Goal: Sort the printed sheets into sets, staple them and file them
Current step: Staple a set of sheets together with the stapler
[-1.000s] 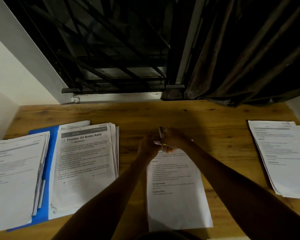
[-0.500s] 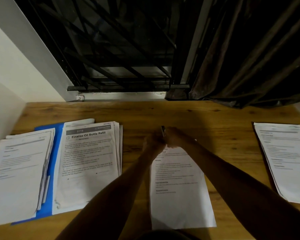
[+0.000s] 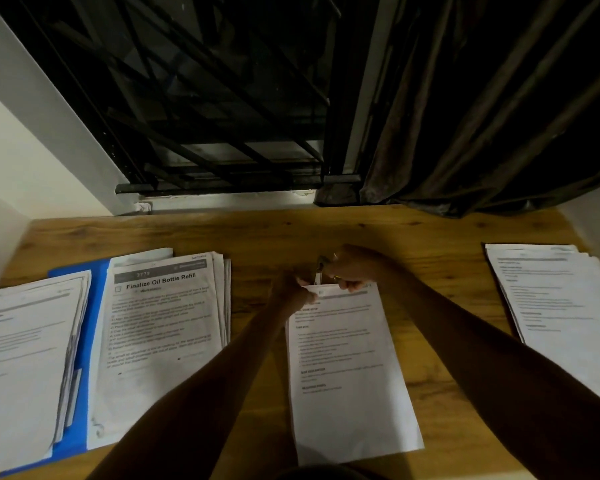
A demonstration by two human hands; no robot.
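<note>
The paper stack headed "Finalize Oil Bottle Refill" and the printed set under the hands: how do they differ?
The white headed stack is thick and fanned; the white centre set looks thin. The headed stack lies on a blue folder, the centre set on bare wooden table. No hand touches the headed stack; the left hand pinches the centre set's top corner. Both lie face up.
</note>
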